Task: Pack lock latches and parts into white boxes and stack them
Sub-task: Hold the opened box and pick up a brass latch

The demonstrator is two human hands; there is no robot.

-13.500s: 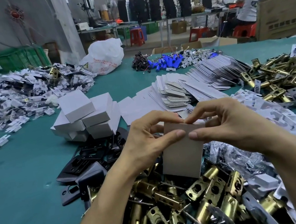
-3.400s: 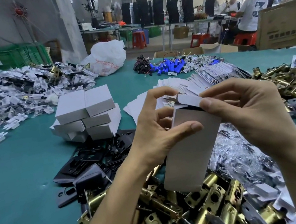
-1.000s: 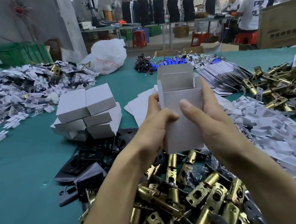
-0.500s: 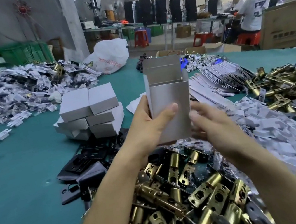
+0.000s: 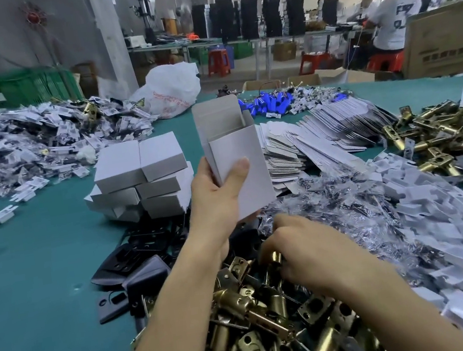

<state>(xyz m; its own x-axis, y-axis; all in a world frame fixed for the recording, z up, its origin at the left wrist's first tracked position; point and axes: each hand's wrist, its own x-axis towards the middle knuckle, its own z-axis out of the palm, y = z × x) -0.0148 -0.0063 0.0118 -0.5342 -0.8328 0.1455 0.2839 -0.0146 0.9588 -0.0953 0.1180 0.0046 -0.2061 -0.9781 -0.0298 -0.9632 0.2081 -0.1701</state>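
White box (image 5: pixel 238 162), from the head view: held upright above the table, plain matte cardboard, tall and narrow, top flap standing open with small side tabs showing at the mouth, bottom end closed. Gripped low on its left side by the left hand (image 5: pixel 218 198), thumb pressed flat across the front face, other fingers wrapped behind. Right hand (image 5: pixel 300 252) down in the heap of brass latches (image 5: pixel 265 321), fingers curled around the end of one brass latch; whether fully clamped, cannot tell. Stack of closed white boxes (image 5: pixel 141 176) on the green table (image 5: pixel 29 283) to the left, just behind black plates (image 5: pixel 134 260). Flat box blanks (image 5: pixel 309 138) fanned out behind, bagged parts (image 5: pixel 351 211) to the right.
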